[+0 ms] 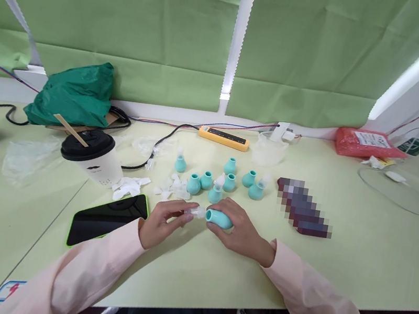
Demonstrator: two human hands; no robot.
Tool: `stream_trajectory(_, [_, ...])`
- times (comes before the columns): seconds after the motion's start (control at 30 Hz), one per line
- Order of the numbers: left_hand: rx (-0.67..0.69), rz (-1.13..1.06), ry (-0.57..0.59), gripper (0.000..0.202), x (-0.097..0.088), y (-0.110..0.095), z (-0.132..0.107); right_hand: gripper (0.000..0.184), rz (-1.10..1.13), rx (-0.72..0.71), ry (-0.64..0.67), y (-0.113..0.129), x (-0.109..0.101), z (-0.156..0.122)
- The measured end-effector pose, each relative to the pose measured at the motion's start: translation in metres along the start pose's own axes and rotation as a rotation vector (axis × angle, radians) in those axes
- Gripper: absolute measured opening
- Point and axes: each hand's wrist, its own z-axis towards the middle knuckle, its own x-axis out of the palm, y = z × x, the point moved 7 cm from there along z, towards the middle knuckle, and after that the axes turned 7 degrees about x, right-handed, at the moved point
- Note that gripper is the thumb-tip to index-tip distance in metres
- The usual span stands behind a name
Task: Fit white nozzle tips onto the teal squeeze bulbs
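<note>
My right hand [239, 231] grips a teal rubber bulb [219, 219] lying on its side just above the table. My left hand [163, 221] pinches a small clear plastic tip [196, 211] at the bulb's mouth. Behind my hands stand several more teal bulbs [206, 180], some with clear tips fitted [256, 188]. Loose white tips [175, 186] lie scattered to the left of them.
A black phone in a green case [108, 219] lies left of my left hand. A white cup with a black lid and wooden stirrer [92, 157] stands beyond it. A yellow power strip [223, 138], green bag [74, 95], red packet [366, 143] and a blurred dark object [302, 208] line the table.
</note>
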Motion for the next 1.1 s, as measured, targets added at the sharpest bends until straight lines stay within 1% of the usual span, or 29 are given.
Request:
stream_trajectory(0.1, [0.004,0.085,0.058,0.024,0.004,-0.003,0.0,0.02,-0.097,-0.03,0.056,0.0,0.006,-0.002])
stream_trajectory(0.2, [-0.019,0.105,0.098,0.024,0.007,0.0,0.0,0.019,-0.226,-0.051,0.06,-0.001,0.013,-0.004])
stream_trajectory(0.3, [-0.064,0.135,0.102,0.025,0.007,0.005,-0.001,0.017,-0.362,-0.059,0.041,-0.003,0.02,-0.006])
stream_trajectory(0.37, [-0.073,0.171,0.098,0.025,0.007,0.007,-0.001,0.016,-0.401,-0.048,0.039,-0.003,0.023,-0.007])
stream_trajectory(0.47, [-0.023,0.202,0.117,0.025,0.008,0.003,-0.001,0.014,-0.306,-0.014,0.059,-0.004,0.025,-0.006])
stream_trajectory(0.57, [0.092,0.275,0.148,0.025,0.012,-0.006,-0.001,0.014,-0.117,0.047,0.09,-0.006,0.023,-0.004])
stream_trajectory(0.67, [0.202,0.376,0.179,0.025,0.016,-0.012,-0.002,0.017,0.013,0.118,0.149,-0.009,0.024,-0.001])
stream_trajectory(0.77, [0.272,0.43,0.262,0.025,0.023,-0.014,-0.004,0.019,0.089,0.155,0.249,-0.01,0.027,0.0])
stream_trajectory(0.83, [0.316,0.467,0.293,0.026,0.025,-0.016,-0.005,0.02,0.132,0.178,0.302,-0.012,0.028,0.0])
stream_trajectory(0.97, [0.393,0.538,0.282,0.027,0.026,-0.02,-0.007,0.022,0.207,0.22,0.38,-0.015,0.028,0.0])
stream_trajectory(1.1, [0.47,0.619,0.301,0.028,0.029,-0.022,-0.011,0.025,0.248,0.259,0.448,-0.016,0.029,0.0])
